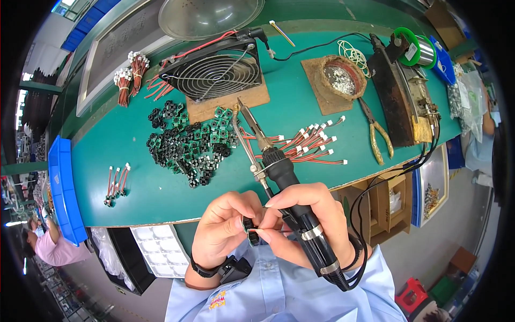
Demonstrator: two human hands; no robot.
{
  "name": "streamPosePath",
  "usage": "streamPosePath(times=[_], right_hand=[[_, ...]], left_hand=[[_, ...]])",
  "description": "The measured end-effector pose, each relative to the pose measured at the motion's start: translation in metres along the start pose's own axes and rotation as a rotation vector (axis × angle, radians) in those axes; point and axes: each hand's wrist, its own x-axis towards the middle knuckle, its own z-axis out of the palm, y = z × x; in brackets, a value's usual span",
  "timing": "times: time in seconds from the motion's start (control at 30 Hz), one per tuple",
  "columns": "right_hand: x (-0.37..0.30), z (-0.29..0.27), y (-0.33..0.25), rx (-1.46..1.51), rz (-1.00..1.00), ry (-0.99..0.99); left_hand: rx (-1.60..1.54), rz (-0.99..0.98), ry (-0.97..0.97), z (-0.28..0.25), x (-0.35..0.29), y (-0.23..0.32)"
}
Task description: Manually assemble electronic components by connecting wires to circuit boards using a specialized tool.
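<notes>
My left hand (224,221) is closed in a pinch on a small black part with a green circuit board (250,231), held in front of my chest. My right hand (322,214) wraps round a black soldering iron (281,170), its tip pointing up and away over the bench. A thin metal tube is clamped along the iron. The thumb and fingertips of that same hand also pinch a thin wire against the small part; their fingers partly hide the joint. Beyond my hands lie a heap of similar black and green parts (188,147) and red-and-black wires with white connectors (311,142).
A black fan (214,75) stands behind the heap. Toward the right are a round solder-scrap dish (343,80), pliers (378,134) and a solder spool (421,52) on a dark box. Several wired parts (116,185) lie left, near a blue tray (65,188). Cables trail by my right arm.
</notes>
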Motion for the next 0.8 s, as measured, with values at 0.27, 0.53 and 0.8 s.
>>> streamPosePath(times=[0.27, 0.53, 0.8], right_hand=[[-0.0003, -0.0024, -0.0011, -0.026, 0.006, -0.009], [0.0001, -0.0041, -0.0014, -0.026, -0.017, 0.002], [0.0012, -0.0070, -0.0007, -0.031, -0.043, 0.002]], left_hand=[[-0.033, 0.006, 0.128, 0.0040, 0.0004, -0.0013], [-0.047, 0.009, 0.164, -0.0019, -0.0027, -0.0062], [-0.061, -0.004, 0.167, -0.0036, -0.0024, -0.0072]])
